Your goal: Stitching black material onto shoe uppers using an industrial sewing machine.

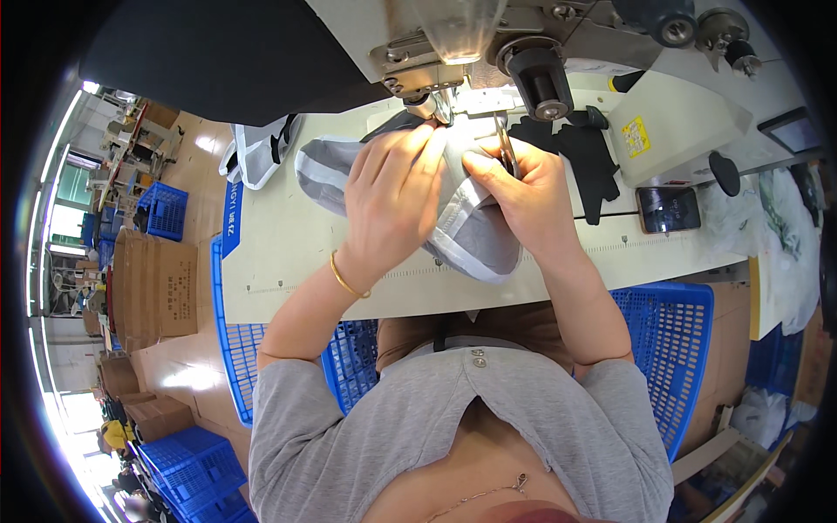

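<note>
A pale worktable (331,292) spans mid-frame; at upper centre, grey fabric (484,240) lies by the sewing machine (425,80). White bands are on; stitching seems unfinished. The left hand (392,196) covers it, grip hidden; the right hand (534,187) grips a metal tool (506,148).

Dark tool (506,146) half-hidden in right hand (528,186)

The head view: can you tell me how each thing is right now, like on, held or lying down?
Left hand: resting on the cloth
Right hand: closed around a dark metal tool
Grey cloth: under both hands, folded
Sewing machine: light on; running, can't tell
Phone: lying screen up
Black cloth pieces: lying on the table
</note>
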The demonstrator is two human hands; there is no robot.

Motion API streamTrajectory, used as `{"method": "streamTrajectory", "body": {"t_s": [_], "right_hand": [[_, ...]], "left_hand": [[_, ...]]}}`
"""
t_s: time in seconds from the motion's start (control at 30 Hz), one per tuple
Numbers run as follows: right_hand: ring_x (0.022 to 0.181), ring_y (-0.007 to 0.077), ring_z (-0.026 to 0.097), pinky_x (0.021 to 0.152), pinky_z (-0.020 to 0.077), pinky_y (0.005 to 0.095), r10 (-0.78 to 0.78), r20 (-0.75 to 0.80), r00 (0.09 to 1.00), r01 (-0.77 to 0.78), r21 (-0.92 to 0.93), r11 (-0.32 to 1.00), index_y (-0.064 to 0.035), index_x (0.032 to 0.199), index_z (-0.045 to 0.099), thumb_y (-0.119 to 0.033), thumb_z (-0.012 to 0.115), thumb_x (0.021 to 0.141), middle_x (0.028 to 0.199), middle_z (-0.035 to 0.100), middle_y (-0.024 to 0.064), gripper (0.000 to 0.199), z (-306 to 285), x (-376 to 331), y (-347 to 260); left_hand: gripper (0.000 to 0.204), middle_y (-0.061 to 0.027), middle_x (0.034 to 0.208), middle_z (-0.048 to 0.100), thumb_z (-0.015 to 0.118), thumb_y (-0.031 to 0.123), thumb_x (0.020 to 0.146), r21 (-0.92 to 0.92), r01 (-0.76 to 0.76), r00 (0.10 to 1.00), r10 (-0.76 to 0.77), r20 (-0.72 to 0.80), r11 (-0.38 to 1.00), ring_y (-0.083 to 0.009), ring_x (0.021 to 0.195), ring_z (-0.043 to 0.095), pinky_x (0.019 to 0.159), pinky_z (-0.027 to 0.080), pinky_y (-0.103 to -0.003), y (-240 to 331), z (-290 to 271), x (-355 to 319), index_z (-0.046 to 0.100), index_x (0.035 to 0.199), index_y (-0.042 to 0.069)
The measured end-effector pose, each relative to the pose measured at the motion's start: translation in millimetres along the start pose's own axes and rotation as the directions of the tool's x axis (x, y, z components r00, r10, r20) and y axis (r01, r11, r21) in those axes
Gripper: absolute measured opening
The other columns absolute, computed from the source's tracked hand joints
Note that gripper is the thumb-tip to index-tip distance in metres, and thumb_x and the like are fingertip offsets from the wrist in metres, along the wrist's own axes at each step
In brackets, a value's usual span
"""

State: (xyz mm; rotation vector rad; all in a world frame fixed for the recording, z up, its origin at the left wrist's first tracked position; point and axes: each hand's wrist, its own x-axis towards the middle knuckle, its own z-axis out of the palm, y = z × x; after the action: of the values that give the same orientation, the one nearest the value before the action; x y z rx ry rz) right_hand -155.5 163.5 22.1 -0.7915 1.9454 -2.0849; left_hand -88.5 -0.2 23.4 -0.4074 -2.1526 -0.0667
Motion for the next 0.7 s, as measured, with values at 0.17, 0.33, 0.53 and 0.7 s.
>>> {"method": "streamTrajectory", "body": {"t_s": [0.17,0.33,0.53,0.7], "right_hand": [[0.063,0.0026,0.045,0.055,0.0392,0.0241,0.006,0.01,1.0,-0.006,0.004,1.0,0.0028,0.083,0.064,-0.015,0.065,0.086,0.064,0.06,0.0001,0.018,-2,-6,-4],[0.064,0.003,0.045,0.055,0.0385,0.0239,0.002,0.06,0.998,0.001,-0.051,0.999,0.0019,0.08,0.063,-0.017,0.065,0.087,0.064,0.059,0.0013,0.02,-3,-9,-6],[0.068,0.0085,0.054,0.062,0.0446,0.0264,-0.022,0.124,0.992,0.024,-0.008,1.0,0.0027,0.088,0.065,-0.019,0.065,0.089,0.073,0.062,0.0064,0.022,9,-4,0],[0.093,0.0215,0.064,0.082,0.0497,0.0323,-0.542,0.336,0.77,0.577,-0.006,0.817,0.0005,0.105,0.068,-0.024,0.077,0.081,0.102,0.067,0.0128,0.035,17,3,3]], "left_hand": [[0.041,-0.0131,0.118,0.062,0.072,0.027,0.082,-0.064,-0.168,0.975,0.157,-0.154,0.984,-0.0314,0.113,0.058,0.108,0.03,-0.059,2,-6,-80,0.06,0.115,0.007],[0.035,-0.0108,0.137,0.053,0.066,0.029,0.086,0.292,-0.173,0.981,0.191,-0.033,0.941,-0.0295,0.133,0.045,0.112,0.011,-0.067,-53,19,-138,0.059,0.118,0.016],[0.032,-0.0081,0.118,0.065,0.066,0.015,0.079,0.179,-0.139,0.99,0.134,0.041,0.974,-0.0232,0.117,0.06,0.112,0.028,-0.051,-58,2,-67,0.064,0.11,0.008],[0.03,-0.0142,0.118,0.066,0.068,0.011,0.081,-0.111,0.239,0.91,-0.183,0.371,0.965,-0.0255,0.11,0.064,0.095,0.048,-0.037,-65,-59,-108,0.065,0.11,0.003]]}}
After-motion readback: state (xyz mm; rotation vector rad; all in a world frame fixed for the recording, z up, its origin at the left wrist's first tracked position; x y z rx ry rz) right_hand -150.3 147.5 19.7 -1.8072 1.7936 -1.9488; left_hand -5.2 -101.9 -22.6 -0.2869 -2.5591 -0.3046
